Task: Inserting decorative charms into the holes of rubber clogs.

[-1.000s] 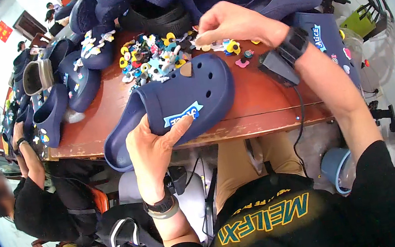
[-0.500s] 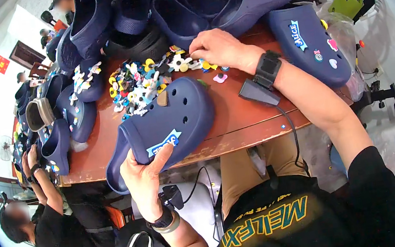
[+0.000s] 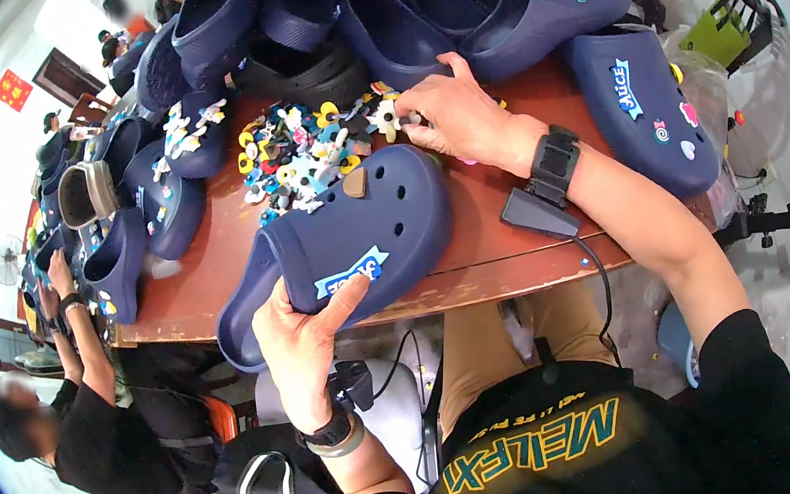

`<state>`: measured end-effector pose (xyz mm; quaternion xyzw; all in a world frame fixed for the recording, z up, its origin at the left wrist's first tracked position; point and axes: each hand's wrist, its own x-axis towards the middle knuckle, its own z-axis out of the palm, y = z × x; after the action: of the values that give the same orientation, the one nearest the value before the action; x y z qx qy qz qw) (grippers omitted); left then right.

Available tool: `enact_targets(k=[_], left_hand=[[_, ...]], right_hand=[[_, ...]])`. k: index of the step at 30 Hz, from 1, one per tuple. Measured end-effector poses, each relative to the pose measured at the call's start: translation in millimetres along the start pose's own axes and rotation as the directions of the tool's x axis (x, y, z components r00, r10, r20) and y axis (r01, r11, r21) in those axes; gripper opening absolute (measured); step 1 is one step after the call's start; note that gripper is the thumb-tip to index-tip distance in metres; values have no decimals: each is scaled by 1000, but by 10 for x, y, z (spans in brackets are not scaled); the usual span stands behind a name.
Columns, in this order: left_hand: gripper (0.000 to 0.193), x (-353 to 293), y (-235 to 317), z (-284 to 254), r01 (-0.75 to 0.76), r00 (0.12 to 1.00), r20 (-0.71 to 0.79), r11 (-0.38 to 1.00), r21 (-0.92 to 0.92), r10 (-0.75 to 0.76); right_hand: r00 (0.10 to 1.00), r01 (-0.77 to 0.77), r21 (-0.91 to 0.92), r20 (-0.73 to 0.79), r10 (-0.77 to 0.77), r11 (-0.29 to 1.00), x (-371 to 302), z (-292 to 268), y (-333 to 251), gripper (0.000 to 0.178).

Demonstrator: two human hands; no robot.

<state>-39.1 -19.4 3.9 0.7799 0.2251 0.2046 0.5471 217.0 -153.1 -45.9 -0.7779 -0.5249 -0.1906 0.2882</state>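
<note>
My left hand point(image 3: 303, 346) grips a navy clog point(image 3: 414, 199) by its heel end, thumb on top beside a blue-and-white banner charm point(image 3: 350, 271). A brown charm point(image 3: 356, 184) sits in one of the clog's holes; several other holes are bare. At the right edge of a heap of colourful shoe charms point(image 3: 301, 154), my right hand point(image 3: 467, 115) has its fingertips drawn together, next to a white charm point(image 3: 384, 119). What lies between those fingertips is too small to make out.
Navy clogs point(image 3: 396, 35) and a black clog point(image 3: 300, 73) are piled behind the charms. A decorated clog point(image 3: 644, 116) lies at the right of the red-brown table point(image 3: 507, 256). At left, more clogs point(image 3: 115, 266) stand near a co-worker point(image 3: 111, 418). A cable point(image 3: 603, 288) hangs from my right wrist device.
My right hand has shifted toward the white charm, its fingers more curled. The whole scene sits slightly farther right in view. My left hand keeps its grip on the clog.
</note>
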Motion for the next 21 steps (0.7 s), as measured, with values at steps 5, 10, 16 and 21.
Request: enact_targets(k=[5,10,16,21], left_hand=[[24,-3,-38,-9,-28,1000,-1,999,-35,28],[28,11,-48,-49,-25,1000,11,995,94,24],[30,14,-38,-46,-67,998,-1,991,115,68],[33,25,-87,-53,-78,997,-17,986,149,82]], right_hand=[[987,-155,479,37,156,864,65,-305,-203,14],[966,-240,669,92,242,704,20,-418,-523,19],[987,132,411,-139,-81,902,-35,-274,-598,20],[987,144,346,-116,-110,927,-84,-230,-631,15]])
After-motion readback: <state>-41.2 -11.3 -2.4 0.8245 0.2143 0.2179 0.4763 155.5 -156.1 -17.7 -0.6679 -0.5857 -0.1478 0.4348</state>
